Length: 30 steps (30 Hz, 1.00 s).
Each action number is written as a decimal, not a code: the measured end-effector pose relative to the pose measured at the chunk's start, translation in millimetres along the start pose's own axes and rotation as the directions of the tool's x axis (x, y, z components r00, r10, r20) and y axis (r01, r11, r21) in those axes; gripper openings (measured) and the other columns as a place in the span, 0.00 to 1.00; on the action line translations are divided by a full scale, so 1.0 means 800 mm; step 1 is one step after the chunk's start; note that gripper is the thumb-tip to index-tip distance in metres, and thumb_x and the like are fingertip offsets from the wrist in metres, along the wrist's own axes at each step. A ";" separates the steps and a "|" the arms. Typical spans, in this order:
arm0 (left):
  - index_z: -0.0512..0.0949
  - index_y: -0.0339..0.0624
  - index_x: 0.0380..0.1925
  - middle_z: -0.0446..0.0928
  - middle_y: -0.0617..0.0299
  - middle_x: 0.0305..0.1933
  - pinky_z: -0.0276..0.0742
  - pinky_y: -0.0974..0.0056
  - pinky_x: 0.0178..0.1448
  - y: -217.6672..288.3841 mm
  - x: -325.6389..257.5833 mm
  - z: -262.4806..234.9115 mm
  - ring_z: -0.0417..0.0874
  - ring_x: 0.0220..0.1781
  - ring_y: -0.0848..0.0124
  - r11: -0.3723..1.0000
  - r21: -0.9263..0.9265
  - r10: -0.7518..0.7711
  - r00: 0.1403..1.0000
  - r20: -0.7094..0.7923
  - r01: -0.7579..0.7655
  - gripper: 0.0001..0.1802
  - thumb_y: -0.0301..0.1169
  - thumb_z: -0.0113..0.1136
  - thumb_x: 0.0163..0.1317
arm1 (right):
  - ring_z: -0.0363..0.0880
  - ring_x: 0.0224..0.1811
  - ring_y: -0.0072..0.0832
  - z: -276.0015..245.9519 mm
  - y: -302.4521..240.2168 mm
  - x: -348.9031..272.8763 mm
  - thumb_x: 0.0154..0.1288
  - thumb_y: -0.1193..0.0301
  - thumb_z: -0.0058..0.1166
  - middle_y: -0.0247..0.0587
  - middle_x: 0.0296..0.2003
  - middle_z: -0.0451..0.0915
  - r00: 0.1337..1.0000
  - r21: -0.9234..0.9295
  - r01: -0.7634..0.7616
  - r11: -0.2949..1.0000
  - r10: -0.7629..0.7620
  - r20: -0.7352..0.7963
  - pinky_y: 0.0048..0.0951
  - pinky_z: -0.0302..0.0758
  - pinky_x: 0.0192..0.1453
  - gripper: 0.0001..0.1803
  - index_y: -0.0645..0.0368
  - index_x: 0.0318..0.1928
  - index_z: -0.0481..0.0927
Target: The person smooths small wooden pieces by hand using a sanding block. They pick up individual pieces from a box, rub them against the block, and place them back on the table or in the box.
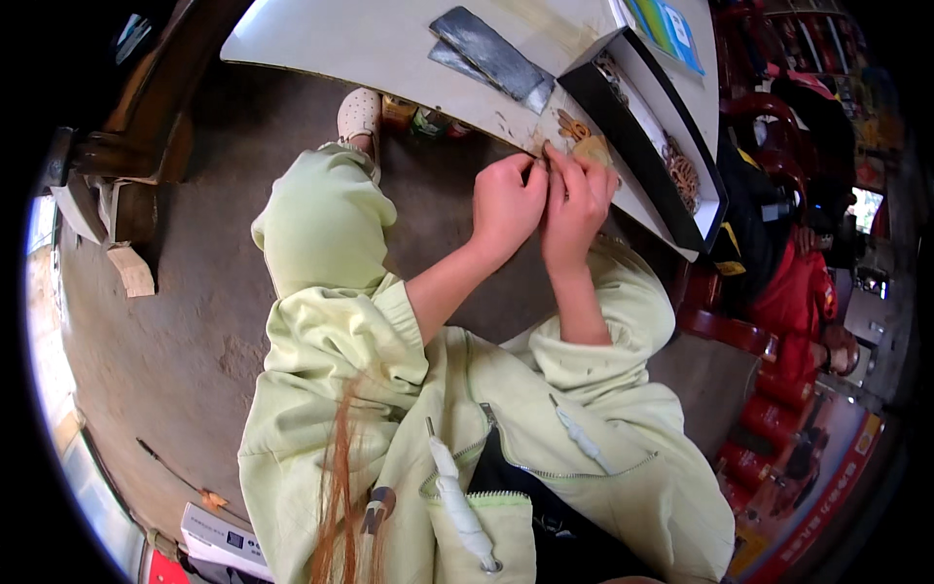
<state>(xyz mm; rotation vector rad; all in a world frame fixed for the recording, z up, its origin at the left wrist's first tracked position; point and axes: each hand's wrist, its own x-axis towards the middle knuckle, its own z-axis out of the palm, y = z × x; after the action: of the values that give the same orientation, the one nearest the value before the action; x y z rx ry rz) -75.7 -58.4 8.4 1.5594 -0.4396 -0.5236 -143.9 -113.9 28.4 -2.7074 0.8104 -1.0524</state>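
Observation:
Over the table's near edge, my left hand (508,204) and my right hand (576,202) are close together with their fingertips pinched. What lies between the fingertips is small and dark, and the fingers mostly hide it. Just past my right hand are a yellowish-tan flat piece (592,149) and a few small brown pieces (572,125) on the white table (360,44). To the right stands a long open box (637,146), black outside and white inside. Brown ring-like pieces (683,173) lie piled at its near end, with darker pieces toward its far end.
Two dark grey flat slabs (491,51) overlap on the table left of the box. A blue and green packet (666,34) lies at the far right. Below the table is a light clog (360,115) on a foot. Red chairs (725,331) and a person in red (793,302) are at the right.

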 end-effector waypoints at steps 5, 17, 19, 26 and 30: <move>0.76 0.31 0.24 0.74 0.45 0.21 0.70 0.60 0.28 -0.002 -0.001 -0.004 0.71 0.21 0.60 1.000 -0.023 0.007 1.000 -0.015 -0.007 0.12 0.30 0.54 0.60 | 0.70 0.40 0.38 -0.003 -0.003 -0.004 0.54 0.80 0.58 0.40 0.34 0.75 1.000 0.019 -0.005 1.000 0.004 0.016 0.36 0.69 0.47 0.13 0.56 0.41 0.84; 0.78 0.33 0.24 0.75 0.42 0.24 0.73 0.54 0.31 0.006 0.001 -0.005 0.78 0.27 0.47 0.999 0.003 -0.034 0.999 0.004 0.034 0.12 0.33 0.55 0.58 | 0.70 0.40 0.37 0.003 -0.002 0.008 0.54 0.79 0.58 0.40 0.34 0.74 1.000 0.028 -0.005 1.000 0.005 0.003 0.35 0.69 0.47 0.12 0.56 0.41 0.84; 0.78 0.34 0.25 0.75 0.42 0.24 0.73 0.54 0.31 0.002 0.006 -0.008 0.78 0.27 0.47 0.999 -0.021 -0.031 0.999 0.008 0.031 0.12 0.33 0.55 0.58 | 0.70 0.40 0.37 0.005 -0.006 0.014 0.54 0.79 0.58 0.39 0.34 0.74 1.000 0.042 -0.002 0.999 0.001 0.024 0.35 0.69 0.49 0.13 0.56 0.41 0.84; 0.78 0.33 0.24 0.75 0.42 0.23 0.72 0.54 0.30 0.000 -0.001 -0.004 0.77 0.27 0.46 1.000 0.011 -0.012 1.000 -0.013 0.012 0.13 0.33 0.55 0.58 | 0.70 0.40 0.37 0.004 -0.003 0.009 0.54 0.78 0.58 0.39 0.34 0.75 1.000 0.032 -0.011 0.999 0.010 0.020 0.35 0.69 0.49 0.13 0.56 0.42 0.84; 0.77 0.32 0.24 0.75 0.41 0.24 0.72 0.54 0.30 0.002 -0.003 -0.003 0.77 0.27 0.46 0.999 -0.004 -0.049 0.999 0.003 0.049 0.13 0.32 0.54 0.59 | 0.70 0.39 0.38 -0.003 -0.003 -0.010 0.56 0.77 0.58 0.41 0.34 0.75 1.000 0.002 -0.016 1.000 0.016 -0.004 0.36 0.69 0.46 0.12 0.54 0.41 0.85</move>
<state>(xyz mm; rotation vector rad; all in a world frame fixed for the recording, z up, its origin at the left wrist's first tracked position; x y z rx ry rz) -76.0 -54.8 10.1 1.5686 -0.4034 -0.5642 -149.7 -107.3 26.2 -2.6935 0.8294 -1.0551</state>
